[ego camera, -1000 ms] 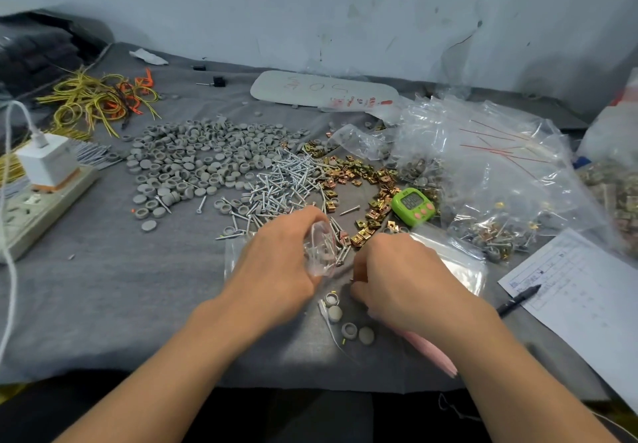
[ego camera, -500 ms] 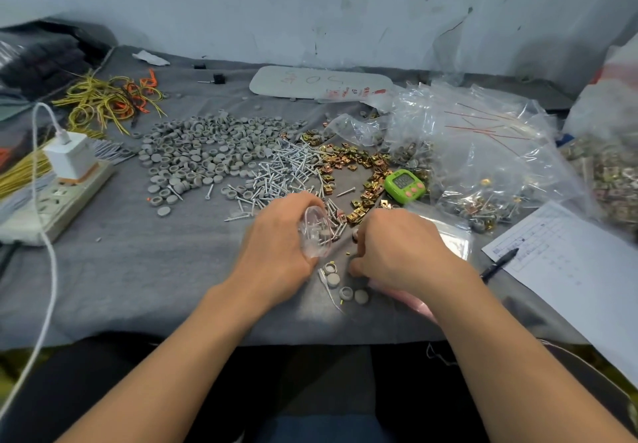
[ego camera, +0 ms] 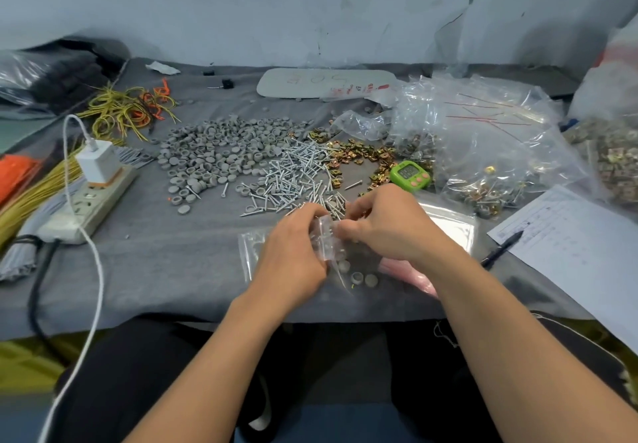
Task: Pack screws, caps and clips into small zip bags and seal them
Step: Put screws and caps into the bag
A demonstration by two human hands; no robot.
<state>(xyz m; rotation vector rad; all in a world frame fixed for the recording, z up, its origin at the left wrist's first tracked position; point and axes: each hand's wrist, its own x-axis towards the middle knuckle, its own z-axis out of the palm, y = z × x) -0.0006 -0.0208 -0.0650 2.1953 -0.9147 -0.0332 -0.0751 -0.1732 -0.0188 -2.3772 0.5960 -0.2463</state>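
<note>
Both hands meet near the middle of the desk's [ego camera: 155, 270] front edge. Left hand [ego camera: 293, 256] and right hand [ego camera: 390, 225] each pinch the small clear zip bag [ego camera: 326, 235] with curled fingers. Just behind: screws [ego camera: 297, 176]; grey caps [ego camera: 214, 152] to their left, brass clips [ego camera: 355, 156] to their right. Green timer [ego camera: 410, 175] beside the clips.

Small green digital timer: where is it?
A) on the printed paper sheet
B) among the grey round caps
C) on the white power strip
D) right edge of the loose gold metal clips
D: the small green digital timer sits at the right edge of the loose gold metal clips, beside the clear plastic bags.
</note>
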